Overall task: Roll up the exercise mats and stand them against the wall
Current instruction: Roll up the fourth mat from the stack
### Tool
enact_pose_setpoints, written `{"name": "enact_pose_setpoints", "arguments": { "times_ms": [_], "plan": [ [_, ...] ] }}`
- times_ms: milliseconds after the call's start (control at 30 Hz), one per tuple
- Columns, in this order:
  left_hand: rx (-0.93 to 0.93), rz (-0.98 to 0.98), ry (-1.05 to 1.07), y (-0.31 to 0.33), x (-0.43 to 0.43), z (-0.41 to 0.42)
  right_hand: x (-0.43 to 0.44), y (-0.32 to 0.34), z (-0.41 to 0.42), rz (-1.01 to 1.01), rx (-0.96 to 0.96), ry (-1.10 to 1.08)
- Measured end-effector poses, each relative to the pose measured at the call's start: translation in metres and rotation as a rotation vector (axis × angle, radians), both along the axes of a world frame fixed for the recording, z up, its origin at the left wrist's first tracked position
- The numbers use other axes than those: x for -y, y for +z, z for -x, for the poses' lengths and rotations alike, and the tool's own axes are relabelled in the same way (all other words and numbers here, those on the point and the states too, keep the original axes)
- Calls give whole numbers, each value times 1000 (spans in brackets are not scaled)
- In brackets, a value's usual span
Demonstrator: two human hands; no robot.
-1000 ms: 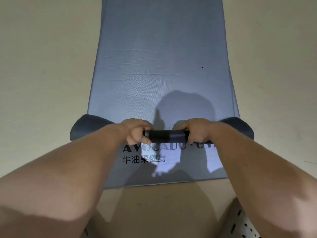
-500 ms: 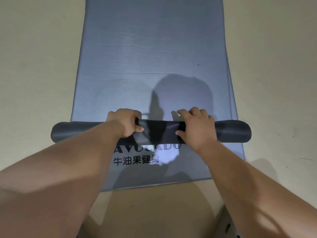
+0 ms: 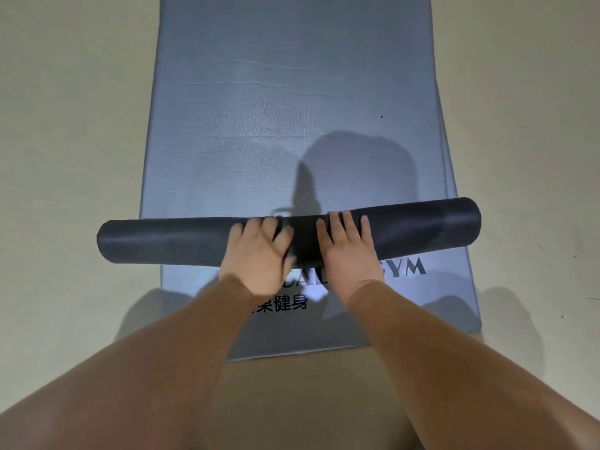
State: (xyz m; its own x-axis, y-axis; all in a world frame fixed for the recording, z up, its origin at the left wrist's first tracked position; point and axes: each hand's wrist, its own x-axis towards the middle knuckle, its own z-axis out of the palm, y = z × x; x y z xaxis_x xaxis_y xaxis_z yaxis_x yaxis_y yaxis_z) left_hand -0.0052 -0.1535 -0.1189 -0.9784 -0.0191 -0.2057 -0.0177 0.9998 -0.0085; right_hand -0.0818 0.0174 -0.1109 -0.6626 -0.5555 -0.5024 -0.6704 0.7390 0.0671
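A dark grey roll (image 3: pixel 162 241) of exercise mat lies crosswise on the floor, its ends sticking out past the flat mat on both sides. Beyond it the blue-grey mat (image 3: pixel 292 92) stretches flat away from me. My left hand (image 3: pixel 259 254) and my right hand (image 3: pixel 347 251) press side by side on the middle of the roll, palms down and fingers straight, reaching over its top. On my side of the roll lies a flat blue-grey mat surface (image 3: pixel 438 303) printed with black lettering. A second mat edge shows along the right side.
A beige floor (image 3: pixel 65 125) surrounds the mats on the left, right and near side. My forearms fill the bottom of the view, and my shadow falls across the mat past the roll. No wall is in view.
The roll has moved away from me along the mat and grown thicker, uncovering more lettering. Both hands went from gripping the roll's edge to pressing flat on top of it.
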Motion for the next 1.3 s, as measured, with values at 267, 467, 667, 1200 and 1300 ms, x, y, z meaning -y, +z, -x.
{"name": "enact_pose_setpoints", "arguments": {
  "times_ms": [267,467,667,1200,1300],
  "plan": [
    [166,-96,13,7,7,10,-3,3,17,17,51,5],
    [340,-245,66,30,21,50,-4,12,24,74,-6,-40],
    [330,-246,107,34,15,47,10,28,42,-27,131,-58],
    [243,-18,62,15,-39,-45,20,51,72,-62,483,-14],
    [279,-18,87,12,-37,-31,16,48,74,27,466,-74]
  ]
}}
